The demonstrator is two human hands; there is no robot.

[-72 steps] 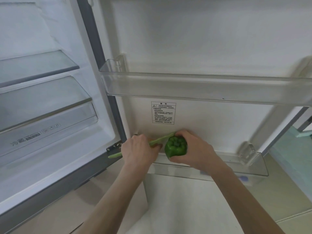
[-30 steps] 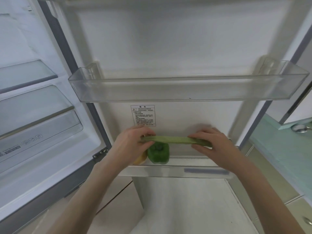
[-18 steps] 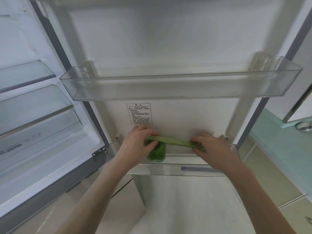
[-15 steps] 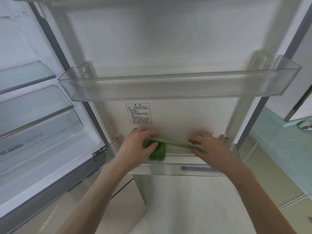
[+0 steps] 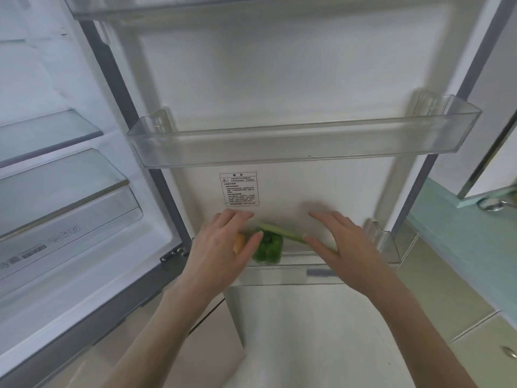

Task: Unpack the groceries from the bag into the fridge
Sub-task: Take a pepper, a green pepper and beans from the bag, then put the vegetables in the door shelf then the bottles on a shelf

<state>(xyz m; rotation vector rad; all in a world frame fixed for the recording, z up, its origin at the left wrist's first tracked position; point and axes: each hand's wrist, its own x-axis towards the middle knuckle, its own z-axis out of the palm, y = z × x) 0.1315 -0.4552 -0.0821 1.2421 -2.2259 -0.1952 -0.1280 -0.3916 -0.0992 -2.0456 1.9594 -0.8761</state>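
Observation:
The fridge door stands open in front of me. In its lowest clear door bin [image 5: 389,247] sits a green bell pepper [image 5: 268,249], with a long pale green stalk [image 5: 282,232] lying across its top and an orange item [image 5: 239,242] partly hidden at its left. My left hand [image 5: 223,247] hovers over the bin's left end with spread fingers, its thumb tip by the pepper. My right hand [image 5: 338,245] is flat and spread over the bin's right half, its thumb at the stalk's right end. Neither hand grips anything. No bag is in view.
A clear middle door bin [image 5: 293,147] hangs above the hands. Glass shelves [image 5: 50,133] and a drawer [image 5: 70,214] fill the fridge body at left. A pale green counter [image 5: 461,233] with a metal spoon-like object [image 5: 492,203] lies at right, above cabinet doors [image 5: 436,298].
Both hands lowered the stalk onto the pepper in the lowest bin and let go; their fingers have spread and lifted off it. The view has tilted up slightly.

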